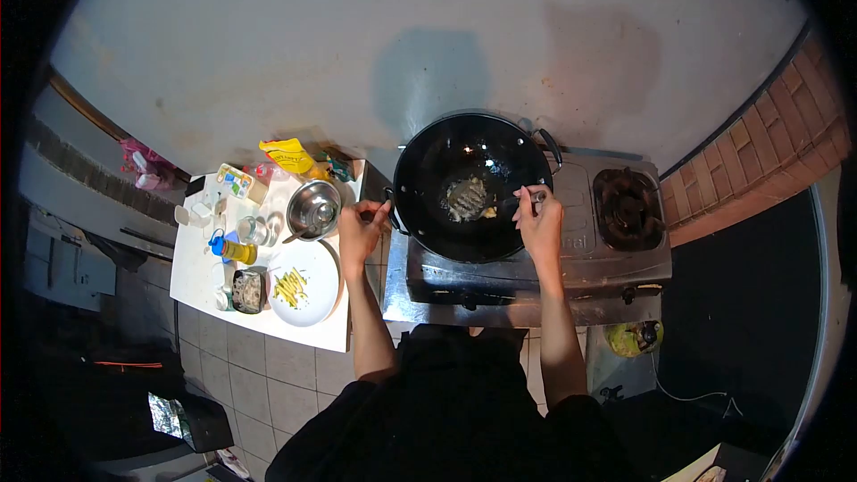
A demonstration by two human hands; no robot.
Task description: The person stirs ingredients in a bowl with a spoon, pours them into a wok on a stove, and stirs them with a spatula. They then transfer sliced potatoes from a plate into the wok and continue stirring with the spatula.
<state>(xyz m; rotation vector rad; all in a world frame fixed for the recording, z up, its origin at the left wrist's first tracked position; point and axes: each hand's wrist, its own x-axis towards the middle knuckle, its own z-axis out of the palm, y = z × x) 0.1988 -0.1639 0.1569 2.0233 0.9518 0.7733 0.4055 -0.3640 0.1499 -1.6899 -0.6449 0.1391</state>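
Observation:
A large black wok (428,152) sits on the left burner of the stove, with a small heap of pale greyish food (465,198) in its middle. My left hand (361,230) is closed at the wok's left side handle (393,212), fingertips on it. Over the wok's right rim, my right hand (539,223) is closed around the handle of a dark cooking utensil (505,203). This utensil reaches left toward the food; its head is hard to make out against the black wok. The wok's other side handle (551,150) stands free at the upper right.
A white table (203,281) at left holds a plate (312,303) of yellow-green strips, a metal bowl (313,205), an oil bottle (237,251), a dark container (249,291) and a yellow bag (287,155). The second burner (628,209) lies right of the wok. A wall rises behind.

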